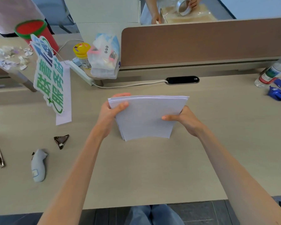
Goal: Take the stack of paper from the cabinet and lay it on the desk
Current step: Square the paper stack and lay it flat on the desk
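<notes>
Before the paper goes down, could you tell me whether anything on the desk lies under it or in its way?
Nothing visible does. The stack of paper, held by the left hand and right hand, stands on its lower edge on a bare patch of desk. The nearest item, a dark folded wrapper, lies well off to the left.

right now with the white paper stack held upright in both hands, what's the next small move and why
Probably tip the white paper stack flat onto the bare beige desk. Its lower edge seems to rest on the desk, while the left hand and right hand grip its sides, and nothing lies right under it.
</notes>
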Demonstrator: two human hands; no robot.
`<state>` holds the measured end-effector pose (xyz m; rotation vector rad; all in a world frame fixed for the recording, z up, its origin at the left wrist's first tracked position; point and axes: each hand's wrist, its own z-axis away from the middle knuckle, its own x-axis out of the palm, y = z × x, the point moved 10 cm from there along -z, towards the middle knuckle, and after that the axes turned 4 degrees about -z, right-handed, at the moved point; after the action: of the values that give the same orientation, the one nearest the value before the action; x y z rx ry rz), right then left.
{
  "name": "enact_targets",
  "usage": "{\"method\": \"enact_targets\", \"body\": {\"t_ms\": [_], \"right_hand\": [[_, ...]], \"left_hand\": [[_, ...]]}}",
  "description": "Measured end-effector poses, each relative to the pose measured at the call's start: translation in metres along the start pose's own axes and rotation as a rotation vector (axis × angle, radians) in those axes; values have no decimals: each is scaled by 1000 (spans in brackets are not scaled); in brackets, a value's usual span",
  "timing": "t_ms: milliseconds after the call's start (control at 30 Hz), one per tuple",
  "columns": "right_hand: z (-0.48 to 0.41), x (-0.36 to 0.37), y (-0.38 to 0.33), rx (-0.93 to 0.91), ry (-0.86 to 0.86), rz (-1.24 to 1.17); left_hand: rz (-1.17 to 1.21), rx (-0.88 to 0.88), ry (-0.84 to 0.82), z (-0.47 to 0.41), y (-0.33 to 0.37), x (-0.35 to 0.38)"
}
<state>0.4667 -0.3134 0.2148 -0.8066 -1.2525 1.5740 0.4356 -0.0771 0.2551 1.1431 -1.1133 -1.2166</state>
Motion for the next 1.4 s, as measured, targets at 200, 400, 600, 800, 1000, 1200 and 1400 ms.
{"method": "enact_targets", "body": {"t_ms": [200, 400, 600, 800, 1000, 1200, 1400], "right_hand": [[1, 6, -2, -7, -27, 15], [1, 6, 2, 1, -27, -4], [-1, 10, 2, -4, -31, -21], [-1, 5, 3, 24, -9, -34], [-2, 14, -6, -4, -53, -17], [-10, 21, -21, -34, -37, -15], [-39, 47, -29, 36, -92, 30]], "left_hand": [[7, 68, 129, 10, 15, 3], [37, 143, 245, 19, 26, -8], [44, 109, 277, 25, 22, -8], [-42, 63, -27, 21, 16, 2], [-184, -118, -137, 21, -13, 9], [-142, -200, -30, 11, -24, 0], [-71, -257, 21, -14, -21, -35]]}}
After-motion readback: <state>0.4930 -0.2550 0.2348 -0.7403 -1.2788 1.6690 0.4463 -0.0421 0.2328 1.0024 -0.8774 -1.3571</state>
